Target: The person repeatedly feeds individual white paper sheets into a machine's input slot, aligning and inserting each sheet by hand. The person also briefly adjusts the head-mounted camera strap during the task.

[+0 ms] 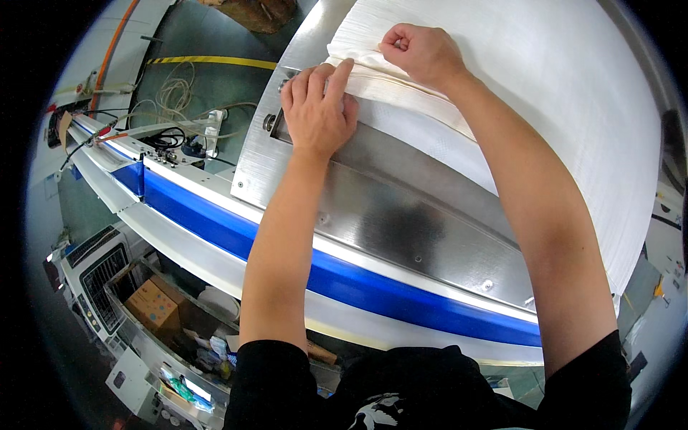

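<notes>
A broad white cloth (545,86) covers the far right of a brushed metal machine table, its near edge gathered into layered cream folds (408,89). My left hand (317,111) lies at the left end of those folds, fingers stretched out and apart over the cloth edge and the metal. Just to its right, my right hand (424,56) is closed in a pinch at the folded cloth; its fingertips partly hide what they grip. Between the folds and the bare metal plate (401,215) runs a paler white strip (423,132).
A blue and white rail (193,215) runs along the table's near side. Below left stands an open bin (129,287) with a cardboard box (153,304) and loose packaging. Coiled cables (175,93) and a yellow floor stripe (215,61) lie at the upper left.
</notes>
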